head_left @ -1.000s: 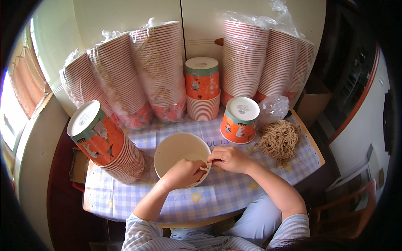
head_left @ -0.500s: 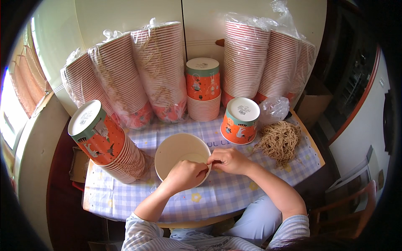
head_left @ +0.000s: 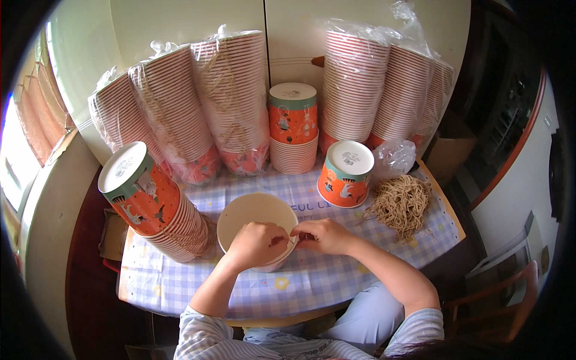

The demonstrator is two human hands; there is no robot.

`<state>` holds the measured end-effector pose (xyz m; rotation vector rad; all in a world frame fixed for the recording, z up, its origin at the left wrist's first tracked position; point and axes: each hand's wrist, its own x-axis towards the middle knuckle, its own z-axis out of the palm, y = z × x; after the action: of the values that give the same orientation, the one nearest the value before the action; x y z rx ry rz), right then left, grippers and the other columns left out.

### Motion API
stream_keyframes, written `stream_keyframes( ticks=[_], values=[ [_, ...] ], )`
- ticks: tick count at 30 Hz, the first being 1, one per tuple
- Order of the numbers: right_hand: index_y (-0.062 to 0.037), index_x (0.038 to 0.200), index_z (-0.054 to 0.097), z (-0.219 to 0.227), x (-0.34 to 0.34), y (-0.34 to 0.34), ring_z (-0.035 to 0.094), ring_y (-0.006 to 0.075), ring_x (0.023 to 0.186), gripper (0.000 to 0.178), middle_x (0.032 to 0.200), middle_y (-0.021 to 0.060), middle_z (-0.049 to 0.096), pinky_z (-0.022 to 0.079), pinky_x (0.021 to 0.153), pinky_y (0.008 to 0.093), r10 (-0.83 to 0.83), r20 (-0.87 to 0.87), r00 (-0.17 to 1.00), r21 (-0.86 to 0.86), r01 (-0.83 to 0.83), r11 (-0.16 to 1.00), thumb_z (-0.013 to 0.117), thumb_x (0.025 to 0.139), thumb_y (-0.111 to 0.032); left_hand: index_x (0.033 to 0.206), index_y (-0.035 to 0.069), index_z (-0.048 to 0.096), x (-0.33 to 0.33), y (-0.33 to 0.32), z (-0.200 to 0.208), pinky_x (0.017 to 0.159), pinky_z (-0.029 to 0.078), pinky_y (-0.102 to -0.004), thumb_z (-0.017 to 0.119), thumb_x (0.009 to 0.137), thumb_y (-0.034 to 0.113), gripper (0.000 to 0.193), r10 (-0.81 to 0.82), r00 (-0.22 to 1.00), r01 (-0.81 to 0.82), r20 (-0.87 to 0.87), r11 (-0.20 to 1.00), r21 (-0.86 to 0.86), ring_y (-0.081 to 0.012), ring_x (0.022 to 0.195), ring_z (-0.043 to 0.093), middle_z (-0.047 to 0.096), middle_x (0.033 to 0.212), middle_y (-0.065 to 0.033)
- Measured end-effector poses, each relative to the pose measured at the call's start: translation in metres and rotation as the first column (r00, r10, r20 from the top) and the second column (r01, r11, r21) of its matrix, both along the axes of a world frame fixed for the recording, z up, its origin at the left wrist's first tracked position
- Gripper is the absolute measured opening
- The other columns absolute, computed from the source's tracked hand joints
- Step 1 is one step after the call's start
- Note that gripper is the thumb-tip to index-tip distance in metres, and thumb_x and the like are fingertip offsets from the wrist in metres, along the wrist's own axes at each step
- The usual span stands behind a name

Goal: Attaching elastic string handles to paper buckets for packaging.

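Note:
A large paper bucket (head_left: 249,210) stands mouth up before me, pale inside. Over its near right rim my left hand (head_left: 259,243) is closed, fingers curled toward the rim. Facing it, my right hand (head_left: 321,236) pinches at the outer right side of the rim, its fingertips close to those of the left. What the fingertips hold is too small or hidden to make out. Beyond my right hand an orange and green paper bucket (head_left: 343,183) stands upside down. Beside that lies a tangled heap of tan paper cords (head_left: 403,204).
On the left, a leaning stack of upside-down buckets (head_left: 157,204) stands near my left forearm. Tall plastic-wrapped bucket stacks (head_left: 231,90) (head_left: 354,84) line the back, with a shorter stack (head_left: 293,129) between them. A crumpled clear bag (head_left: 393,159) sits behind the cords. Checked cloth (head_left: 336,288) covers the table.
The bucket before me has shifted slightly left and tilted a little. Both hands have moved slightly left and up with it, and their fingertips are a bit further apart.

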<state>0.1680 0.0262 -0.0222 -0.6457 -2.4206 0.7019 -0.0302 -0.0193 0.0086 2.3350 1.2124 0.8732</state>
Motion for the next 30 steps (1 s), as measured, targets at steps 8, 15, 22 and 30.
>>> stream_keyframes(
  ticks=[8, 15, 22, 30],
  values=[
    [-0.01, 0.096, 0.059, 0.008, 0.001, -0.001, 0.062, 0.0229, 0.076, 0.027, 0.087, 0.0064, 0.063, 0.049, 0.066, 0.0332, 0.029, 0.097, 0.995, -0.177, -0.012, 0.984, 0.066, 0.073, -0.023, 0.075, 0.004, 0.064, -0.002, 0.001, 0.0, 0.056, 0.048, -0.0289, 0.057, 0.072, 0.01, 0.01, -0.017, 0.976, 0.06, 0.217, 0.979, -0.193, -0.0196, 0.06, 0.062, 0.064, 0.069, -0.0087],
    [-0.0069, 0.097, 0.063, 0.008, 0.002, 0.0, 0.058, 0.0117, 0.062, 0.025, 0.077, 0.0067, 0.063, 0.047, 0.058, 0.0251, 0.068, 0.035, 0.997, -0.249, -0.057, 0.967, 0.066, 0.076, -0.02, 0.079, 0.001, 0.063, -0.002, 0.002, 0.004, 0.056, 0.049, -0.0271, 0.056, 0.075, 0.008, 0.011, -0.008, 0.954, 0.083, 0.299, 0.967, -0.24, -0.0167, 0.061, 0.061, 0.063, 0.07, -0.0088],
    [-0.0051, 0.093, 0.063, 0.009, 0.0, -0.002, 0.057, 0.0091, 0.063, 0.016, 0.075, 0.0045, 0.064, 0.046, 0.058, 0.0255, -0.016, 0.022, 1.0, -0.382, 0.023, 0.924, 0.06, 0.081, -0.014, 0.082, 0.002, 0.062, 0.003, 0.002, 0.006, 0.057, 0.048, -0.0272, 0.06, 0.076, 0.012, 0.012, -0.01, 0.966, 0.071, 0.259, 0.971, -0.227, -0.0163, 0.062, 0.061, 0.063, 0.07, -0.0093],
    [-0.0033, 0.09, 0.058, -0.003, 0.001, 0.006, 0.049, 0.004, 0.062, 0.011, 0.076, -0.0028, 0.057, 0.042, 0.053, 0.02, -0.051, -0.335, 0.941, -0.59, -0.168, 0.79, 0.056, 0.085, -0.013, 0.087, 0.003, 0.061, 0.008, 0.003, -0.004, 0.06, 0.048, -0.0301, 0.061, 0.076, 0.017, 0.018, -0.007, 0.995, 0.025, 0.1, 0.984, -0.177, -0.0199, 0.066, 0.061, 0.062, 0.073, -0.0093]
  ],
)
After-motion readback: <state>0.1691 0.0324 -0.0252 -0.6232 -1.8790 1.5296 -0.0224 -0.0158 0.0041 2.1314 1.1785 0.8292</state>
